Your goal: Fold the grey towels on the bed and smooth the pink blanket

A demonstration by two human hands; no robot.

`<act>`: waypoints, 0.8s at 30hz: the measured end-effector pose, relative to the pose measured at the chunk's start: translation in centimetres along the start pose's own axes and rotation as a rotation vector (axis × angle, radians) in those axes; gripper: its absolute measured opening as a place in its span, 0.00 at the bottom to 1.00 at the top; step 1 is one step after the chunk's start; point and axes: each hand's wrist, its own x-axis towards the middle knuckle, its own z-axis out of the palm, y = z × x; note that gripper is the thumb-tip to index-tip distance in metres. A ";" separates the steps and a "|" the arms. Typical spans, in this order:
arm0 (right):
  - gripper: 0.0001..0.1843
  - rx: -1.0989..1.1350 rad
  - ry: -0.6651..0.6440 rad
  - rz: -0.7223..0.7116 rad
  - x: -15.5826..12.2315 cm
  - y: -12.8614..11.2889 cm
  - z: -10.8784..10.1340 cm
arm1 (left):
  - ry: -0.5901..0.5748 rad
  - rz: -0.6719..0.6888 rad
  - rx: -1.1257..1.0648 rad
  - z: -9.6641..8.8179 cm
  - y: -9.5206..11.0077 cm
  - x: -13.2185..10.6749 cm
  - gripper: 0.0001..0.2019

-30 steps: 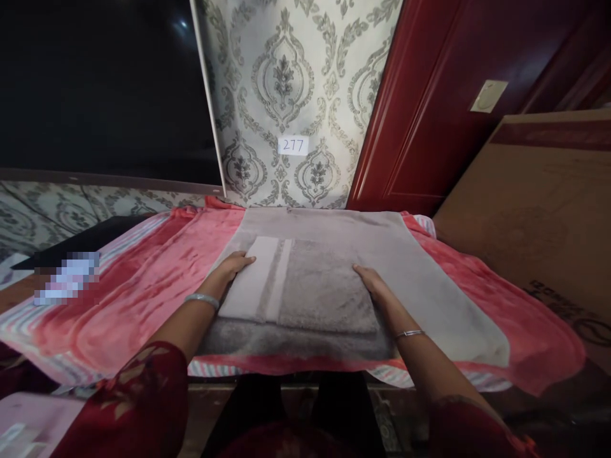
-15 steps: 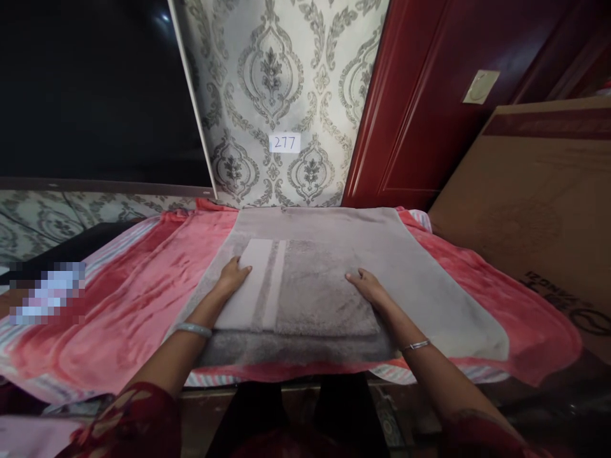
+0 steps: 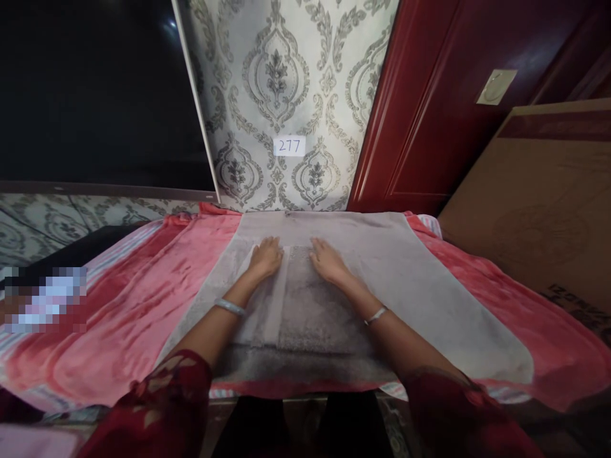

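Folded towel: one, rectangular grey plush cloth with pale bands (image 3: pixel 315 312), lying centrally, its near edge towards the person.
Cloth beneath: one larger, smooth grey fabric sheet (image 3: pixel 420 286), spread under the towel.
Blanket: one coral-red plush blanket with striped edging (image 3: pixel 186 273), showing on both sides of the grey sheet.
Hands: two, palms down, apart from each other.
Left hand: (image 3: pixel 266 259) resting on the towel's banded end near its far edge; fingers extended, grasping nothing.
Right hand: (image 3: pixel 329 262) resting on the towel's plain grey part, near the same edge; fingers extended, released.
Bracelets: two, one pale bangle (image 3: pixel 230 306) on the left wrist, one thin silver-coloured band (image 3: pixel 376 315) on the right.
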 end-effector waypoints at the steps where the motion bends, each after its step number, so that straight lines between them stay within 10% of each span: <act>1: 0.32 -0.023 -0.021 -0.016 0.7 -1.2 0.8 | -0.006 0.026 0.025 1.0 0.7 0.1 0.26; 8: 0.30 -0.142 -0.048 -0.028 0.9 -2.0 5.2 | -0.035 0.089 0.180 5.1 0.6 -0.6 0.26; 24: 0.34 -0.043 -0.060 0.327 -3.3 9.3 2.5 | -0.024 0.096 0.125 4.9 0.7 -0.4 0.27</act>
